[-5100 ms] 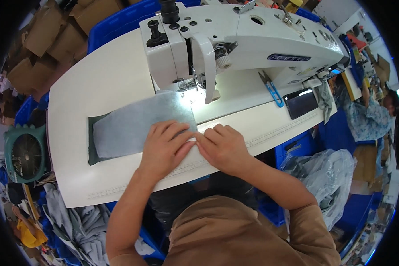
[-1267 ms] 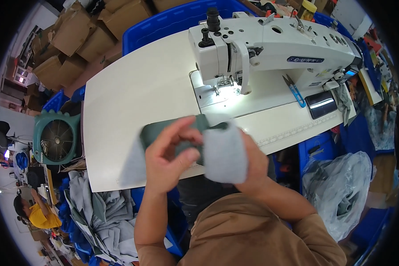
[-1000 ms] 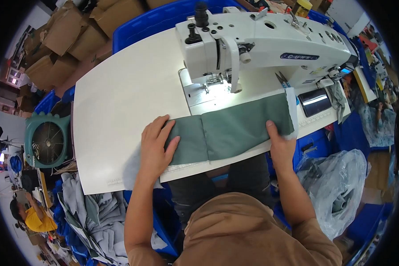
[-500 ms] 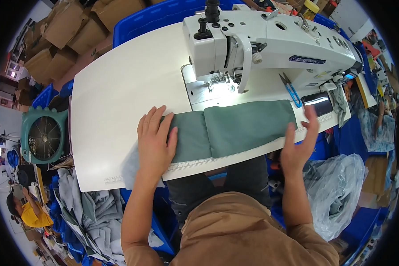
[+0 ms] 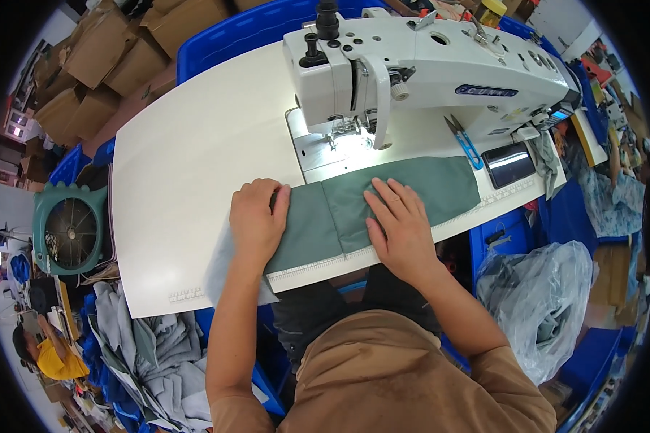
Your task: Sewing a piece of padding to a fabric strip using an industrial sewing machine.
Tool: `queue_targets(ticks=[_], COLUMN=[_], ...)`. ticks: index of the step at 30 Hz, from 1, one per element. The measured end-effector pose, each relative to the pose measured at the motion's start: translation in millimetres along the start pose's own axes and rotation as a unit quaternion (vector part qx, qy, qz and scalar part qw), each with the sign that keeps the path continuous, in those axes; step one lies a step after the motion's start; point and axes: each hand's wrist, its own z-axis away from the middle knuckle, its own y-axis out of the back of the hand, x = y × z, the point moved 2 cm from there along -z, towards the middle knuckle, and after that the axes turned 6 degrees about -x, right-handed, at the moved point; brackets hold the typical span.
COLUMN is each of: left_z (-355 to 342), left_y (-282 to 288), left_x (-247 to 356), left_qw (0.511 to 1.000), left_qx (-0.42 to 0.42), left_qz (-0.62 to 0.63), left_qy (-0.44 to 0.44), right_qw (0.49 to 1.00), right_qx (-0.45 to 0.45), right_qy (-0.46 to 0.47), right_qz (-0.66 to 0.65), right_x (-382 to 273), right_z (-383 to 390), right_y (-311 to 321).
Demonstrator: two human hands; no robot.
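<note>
A long piece of green fabric (image 5: 448, 184) lies along the front of the white sewing table (image 5: 188, 159), with a seam or fold across it left of its middle. At its left end my left hand (image 5: 258, 224) has its fingers curled in and closed on the fabric. My right hand (image 5: 403, 229) rests flat on the middle of the piece, fingers stretched out. Beneath my left wrist a pale grey-blue cloth (image 5: 225, 263) hangs over the table edge. A ruler strip (image 5: 310, 269) runs along the front edge, partly covered by the fabric. Just behind the fabric stands the white sewing machine (image 5: 433, 68), its needle area lit.
Blue-handled thread snips (image 5: 469, 146) and a dark phone (image 5: 508, 164) lie to the right. A clear plastic bag (image 5: 534, 303) stands below right, a heap of grey cloth (image 5: 159, 353) below left. Left of the table is a green fan (image 5: 71, 229). Someone in yellow (image 5: 59, 357) is farther left.
My right hand has come down from beyond the fabric's right end onto its middle. My left fingers have curled in from being stretched out. The view has shifted slightly.
</note>
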Motion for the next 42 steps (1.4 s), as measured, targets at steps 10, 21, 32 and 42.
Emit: queue_targets(ticks=[10,21,32,42], left_z=[-33.3,-37.2,-61.3,-55.7], left_y=[-2.0,-19.0,-18.8,-19.2], left_x=[17.9,34.1,30.8,6.0], left_qw=[0.987,0.955,0.891,0.837], left_qx=[-0.074,-0.188,-0.316,-0.321], left_qz=[0.142,0.217,0.313,0.433], left_qy=[-0.028,0.073,0.091,0.099], right_qw=[0.999,0.996,0.996,0.993], right_qx=[0.028,0.052,0.026,0.056], right_qy=[-0.017,-0.012,-0.023,-0.017], right_qz=[0.009,-0.072,-0.082,-0.106], right_x=[8.5,3.7,10.2,8.1], right_z=[-4.8,2.9,0.7,1.2], right_y=[3.3,-8.7,-9.4,-16.5])
